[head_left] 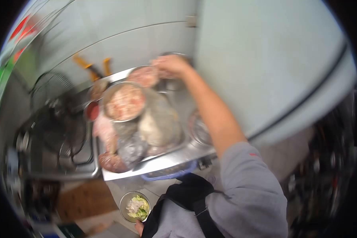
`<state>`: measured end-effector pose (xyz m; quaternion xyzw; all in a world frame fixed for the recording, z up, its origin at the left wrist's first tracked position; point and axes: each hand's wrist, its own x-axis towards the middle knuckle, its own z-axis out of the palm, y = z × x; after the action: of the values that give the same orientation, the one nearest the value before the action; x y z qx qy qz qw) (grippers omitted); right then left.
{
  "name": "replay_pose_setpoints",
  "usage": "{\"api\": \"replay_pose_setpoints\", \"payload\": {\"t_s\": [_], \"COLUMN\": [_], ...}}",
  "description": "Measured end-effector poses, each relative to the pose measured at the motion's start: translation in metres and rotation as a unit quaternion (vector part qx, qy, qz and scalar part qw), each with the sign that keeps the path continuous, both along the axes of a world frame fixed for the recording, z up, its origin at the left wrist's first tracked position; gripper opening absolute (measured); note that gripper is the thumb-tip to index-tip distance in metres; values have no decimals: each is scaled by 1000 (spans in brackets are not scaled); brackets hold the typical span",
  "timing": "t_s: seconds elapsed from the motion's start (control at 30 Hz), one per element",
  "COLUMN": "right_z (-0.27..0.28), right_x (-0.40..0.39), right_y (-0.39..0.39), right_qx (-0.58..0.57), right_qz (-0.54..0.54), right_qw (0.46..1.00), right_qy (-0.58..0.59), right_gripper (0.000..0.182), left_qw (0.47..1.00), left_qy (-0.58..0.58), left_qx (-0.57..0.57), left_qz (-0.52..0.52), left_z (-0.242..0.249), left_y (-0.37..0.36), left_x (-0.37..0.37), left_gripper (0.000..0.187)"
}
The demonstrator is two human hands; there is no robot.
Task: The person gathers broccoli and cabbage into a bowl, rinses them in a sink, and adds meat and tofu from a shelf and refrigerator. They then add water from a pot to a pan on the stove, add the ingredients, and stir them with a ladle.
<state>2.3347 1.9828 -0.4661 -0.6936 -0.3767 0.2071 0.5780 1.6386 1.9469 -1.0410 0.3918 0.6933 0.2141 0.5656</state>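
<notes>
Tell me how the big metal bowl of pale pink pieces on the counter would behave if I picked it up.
The bowl should stay stiff, being metal with a firm round rim. It will probably feel fairly heavy, since the pieces cover its whole width. Tilting might spill some, as no lid covers them.

At the bottom of the frame, left of centre, 1 round bowl (123, 205) opens upward, holding green leafy pieces (140, 213) and whitish pieces (135, 204). At upper centre, 1 round container (174, 53) lies partly covered; pinkish contents (165, 74) show inside, blurred, their exact kind unclear.
</notes>
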Motion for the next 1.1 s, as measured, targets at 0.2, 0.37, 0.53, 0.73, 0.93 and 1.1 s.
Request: {"api": "replay_pose_setpoints", "payload": {"t_s": [0.2,0.37,0.53,0.73,0.93,1.1], "right_z": [21,-15,-70,-172,-154,-136], "right_x": [-119,-227,-325,-452,-462,-402], "right_y": [-172,-331,-485,-682,-783,-811], "right_qx": [-46,-243,-514,-380,-401,-367], "right_qz": [110,47,-102,-298,-437,-381], "right_qw": [993,968,851,852,798,848], "right_qy": [-5,50,24,202,105,-3], "right_gripper": [9,4,18,41,28,35], "left_qw": [965,939,849,694,632,564], "left_qy": [-36,-122,-133,-65,-75,-128], "left_qx": [4,-30,-79,-23,-77,-94], "left_qz": [-259,-320,-506,-717,-768,-811], "left_z": [54,108,108,247,201,256], "left_y": [40,20,-40,-179,-373,-531], "left_x": [7,58,146,244,319,366], "left_gripper": [41,41,44,39,34,34]}}
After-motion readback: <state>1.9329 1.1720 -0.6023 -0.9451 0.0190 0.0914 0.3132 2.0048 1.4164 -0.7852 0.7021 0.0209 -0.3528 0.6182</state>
